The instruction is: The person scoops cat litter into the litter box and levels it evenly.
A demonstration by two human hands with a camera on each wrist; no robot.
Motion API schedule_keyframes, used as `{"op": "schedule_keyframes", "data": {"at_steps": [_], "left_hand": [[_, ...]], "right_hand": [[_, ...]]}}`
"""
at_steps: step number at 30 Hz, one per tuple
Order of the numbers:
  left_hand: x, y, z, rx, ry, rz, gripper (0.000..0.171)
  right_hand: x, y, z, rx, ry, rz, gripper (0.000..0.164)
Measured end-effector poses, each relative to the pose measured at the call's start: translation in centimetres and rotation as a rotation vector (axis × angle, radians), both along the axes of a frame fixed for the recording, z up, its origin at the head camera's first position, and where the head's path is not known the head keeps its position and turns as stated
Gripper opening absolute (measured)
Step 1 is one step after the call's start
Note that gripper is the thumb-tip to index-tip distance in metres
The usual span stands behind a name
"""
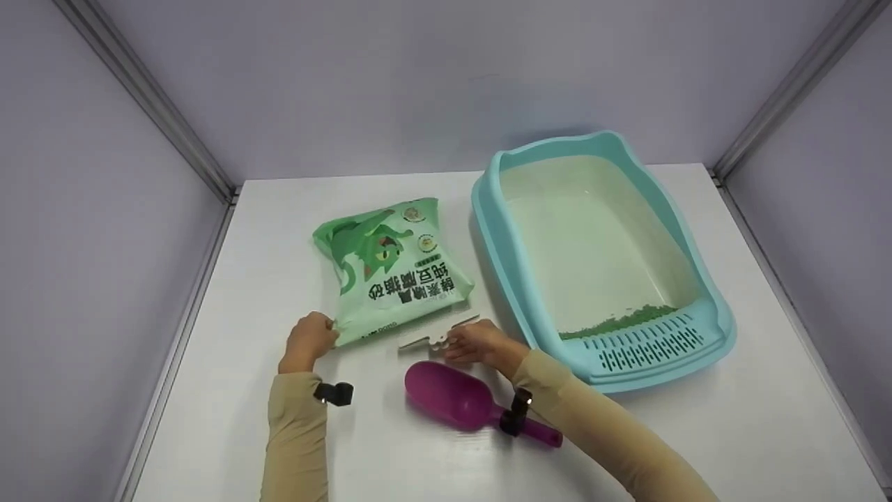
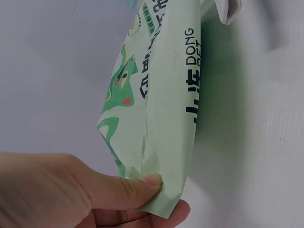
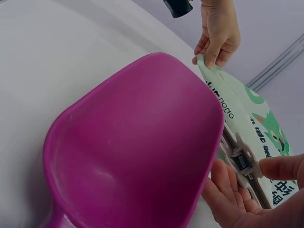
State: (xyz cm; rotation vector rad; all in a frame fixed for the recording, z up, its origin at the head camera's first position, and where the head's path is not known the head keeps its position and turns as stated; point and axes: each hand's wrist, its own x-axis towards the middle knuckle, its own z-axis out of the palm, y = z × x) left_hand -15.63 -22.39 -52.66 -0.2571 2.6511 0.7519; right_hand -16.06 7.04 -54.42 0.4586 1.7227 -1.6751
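If I were you, I'd have pulled the near edge of that litter bag (lying just left of the blue tray) flat and squared the spring clip up with it; a crooked start probably would've bunched the edge. Pose-wise, your left hand was well left of the tray, thumb on top and fingers underneath, pinching the bag's near corner on the side away from the tray. Your right hand sat just off the tray's left side, thumb and curled fingers pinching the clip near its spring. Couldn't tell if the clip was spread.
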Motion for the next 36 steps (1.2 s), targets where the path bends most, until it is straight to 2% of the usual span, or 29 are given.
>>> {"op": "schedule_keyframes", "data": {"at_steps": [4, 17, 23, 30, 36], "left_hand": [[0.0, 0.0, 0.0, 0.002, -0.005, 0.01, 0.033], [0.0, 0.0, 0.1, 0.006, -0.021, -0.003, 0.039], [0.0, 0.0, 0.3, 0.003, -0.025, -0.001, 0.04], [0.1, 0.2, 0.4, 0.001, -0.023, 0.005, 0.03], [0.2, 0.1, 0.4, 0.002, -0.019, 0.002, 0.033]], "right_hand": [[0.1, 0.2, -0.4, 0.014, 0.001, -0.002, 0.026], [0.5, 0.9, -1.6, 0.022, -0.045, -0.047, 0.016], [0.7, 1.0, -1.8, 0.043, -0.052, -0.066, 0.022], [1.0, 1.0, -1.8, 0.1, -0.064, -0.101, 0.016], [1.1, 0.9, -1.7, 0.09, -0.066, -0.138, 0.015]]}}
